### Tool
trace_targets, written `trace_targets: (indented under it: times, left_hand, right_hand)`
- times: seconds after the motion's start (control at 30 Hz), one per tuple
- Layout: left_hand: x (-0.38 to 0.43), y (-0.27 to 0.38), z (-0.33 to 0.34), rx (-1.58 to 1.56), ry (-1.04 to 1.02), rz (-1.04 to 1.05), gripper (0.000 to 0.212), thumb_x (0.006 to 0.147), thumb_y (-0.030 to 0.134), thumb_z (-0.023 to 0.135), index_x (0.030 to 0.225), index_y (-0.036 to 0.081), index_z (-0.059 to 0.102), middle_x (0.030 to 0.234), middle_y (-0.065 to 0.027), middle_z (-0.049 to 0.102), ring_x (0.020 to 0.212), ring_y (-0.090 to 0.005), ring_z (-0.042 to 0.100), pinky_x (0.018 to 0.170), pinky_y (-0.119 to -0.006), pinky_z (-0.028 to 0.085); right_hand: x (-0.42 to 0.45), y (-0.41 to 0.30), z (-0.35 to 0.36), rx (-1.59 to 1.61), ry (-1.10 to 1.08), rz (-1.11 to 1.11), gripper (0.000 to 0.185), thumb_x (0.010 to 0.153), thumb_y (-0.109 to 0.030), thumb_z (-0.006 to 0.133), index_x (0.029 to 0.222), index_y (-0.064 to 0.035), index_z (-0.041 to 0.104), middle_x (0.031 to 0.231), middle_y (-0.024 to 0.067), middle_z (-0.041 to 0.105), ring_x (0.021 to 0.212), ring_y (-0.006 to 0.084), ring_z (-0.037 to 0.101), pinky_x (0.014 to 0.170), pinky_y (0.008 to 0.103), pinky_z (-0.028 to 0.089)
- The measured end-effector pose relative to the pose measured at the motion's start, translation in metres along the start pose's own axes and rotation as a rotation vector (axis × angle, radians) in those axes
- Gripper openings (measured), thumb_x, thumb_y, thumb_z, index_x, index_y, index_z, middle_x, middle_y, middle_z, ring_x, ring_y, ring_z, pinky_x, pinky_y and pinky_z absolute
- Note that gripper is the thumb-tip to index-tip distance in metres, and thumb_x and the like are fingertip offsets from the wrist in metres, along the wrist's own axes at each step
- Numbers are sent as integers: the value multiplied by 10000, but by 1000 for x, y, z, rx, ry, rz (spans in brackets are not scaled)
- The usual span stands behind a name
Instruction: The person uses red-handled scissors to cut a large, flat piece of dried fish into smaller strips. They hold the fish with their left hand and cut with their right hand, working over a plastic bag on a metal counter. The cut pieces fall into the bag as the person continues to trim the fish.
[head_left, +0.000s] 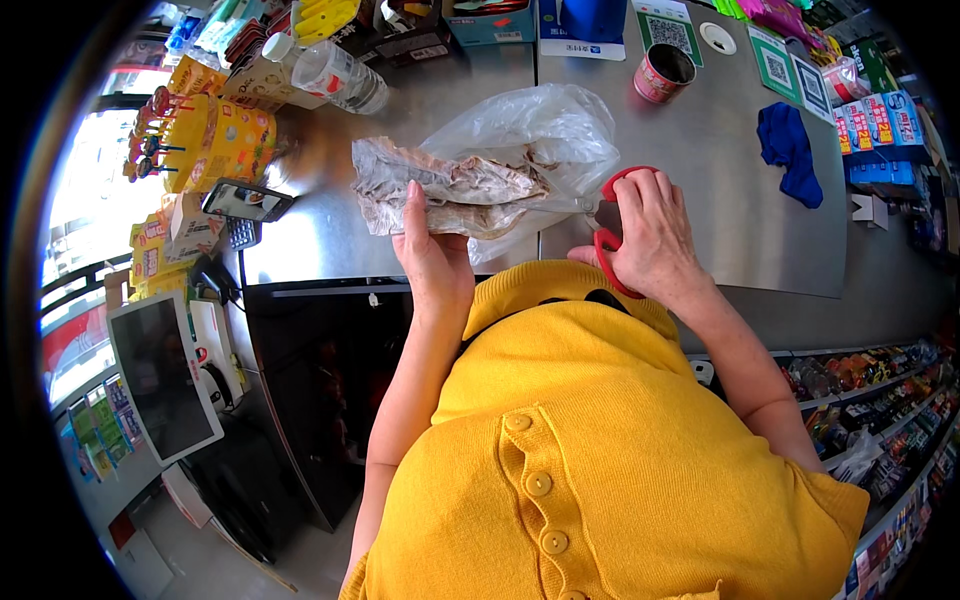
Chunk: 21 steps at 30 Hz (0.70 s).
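My left hand (435, 262) grips a flat piece of dried fish (442, 184), thumb on top and fingers underneath. The fish is pale grey and brown, with a ragged, wrinkled surface. In my right hand (652, 232) is a pair of scissors with red handles (609, 244). The blades point left at the fish's right end; whether they touch its flesh cannot be made out. A crumpled clear plastic bag (547, 112) lies behind and partly beneath the fish. Both hands are above the near edge of a stainless steel counter (720, 225).
A clear plastic bottle (337, 75) stands at the back left, near a yellow lollipop display (217, 139) and a smartphone (247, 201). An open pink can (664, 73) stands at the back right. A blue cloth (789, 154) lies right. A white-framed screen (165, 375) stands at the lower left.
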<state>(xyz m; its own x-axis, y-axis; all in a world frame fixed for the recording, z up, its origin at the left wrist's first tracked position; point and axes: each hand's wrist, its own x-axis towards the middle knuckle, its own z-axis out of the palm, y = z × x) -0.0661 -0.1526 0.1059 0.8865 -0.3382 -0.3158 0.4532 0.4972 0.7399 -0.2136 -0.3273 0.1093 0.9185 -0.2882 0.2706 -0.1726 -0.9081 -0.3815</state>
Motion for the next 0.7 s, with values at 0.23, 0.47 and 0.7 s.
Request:
trace_targets:
  times: [0.23, 0.47, 0.7]
  left_hand:
    - [-2, -2, 4, 10, 39, -26, 302, 909, 245, 610, 1148, 78, 531, 1088, -57, 633, 965, -172, 629, 775, -336, 541]
    - [1, -5, -1, 38, 52, -44, 271, 896, 211, 610, 1112, 67, 530, 1044, -59, 628, 936, -172, 627, 759, -341, 545]
    - [3, -8, -7, 95, 93, -76, 333, 918, 225, 563, 1181, 23, 524, 1118, -100, 624, 1002, -231, 624, 837, -400, 529]
  right_hand:
    - [2, -2, 3, -1, 2, -17, 633, 602, -422, 831, 980, -17, 524, 996, 123, 507, 968, 285, 486, 846, 407, 404]
    - [6, -1, 4, 22, 17, -50, 525, 634, -380, 814, 904, -8, 559, 900, 111, 537, 871, 276, 532, 777, 388, 448]
    - [3, 5, 11, 88, -123, -3, 274, 727, -210, 728, 818, -1, 576, 805, 127, 581, 817, 294, 593, 676, 403, 499]
